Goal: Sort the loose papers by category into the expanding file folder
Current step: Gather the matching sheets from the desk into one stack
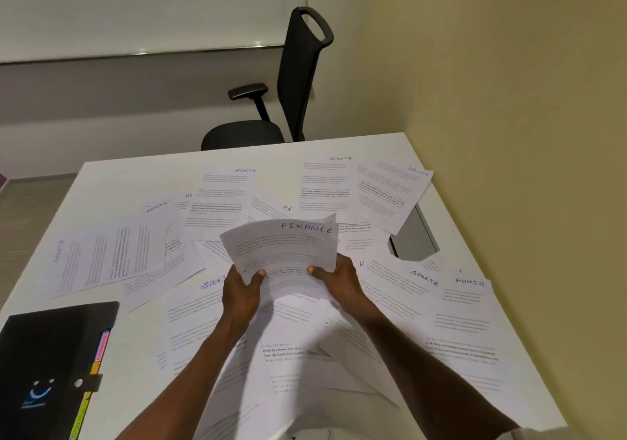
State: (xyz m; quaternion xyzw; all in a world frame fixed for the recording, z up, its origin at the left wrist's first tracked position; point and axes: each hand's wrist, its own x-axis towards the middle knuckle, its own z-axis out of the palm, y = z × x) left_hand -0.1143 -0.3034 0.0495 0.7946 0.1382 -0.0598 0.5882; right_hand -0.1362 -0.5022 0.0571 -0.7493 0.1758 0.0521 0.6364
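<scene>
Above the middle of the table I hold up a small stack of sheets headed FINANCE (283, 248). My left hand (241, 292) pinches its lower left edge and my right hand (334, 278) pinches its lower right edge. Loose papers lie spread over the white table (108, 182), headed SPORTS (220, 198), ADMIN (390, 195), HR (271, 210) and others. The black expanding file folder (51, 365) lies closed at the near left, with coloured tabs along its right edge.
A black office chair (271, 100) stands behind the table's far edge. A yellow wall runs close along the table's right side. A grey cut-out (414, 236) opens in the tabletop at the right, partly under papers.
</scene>
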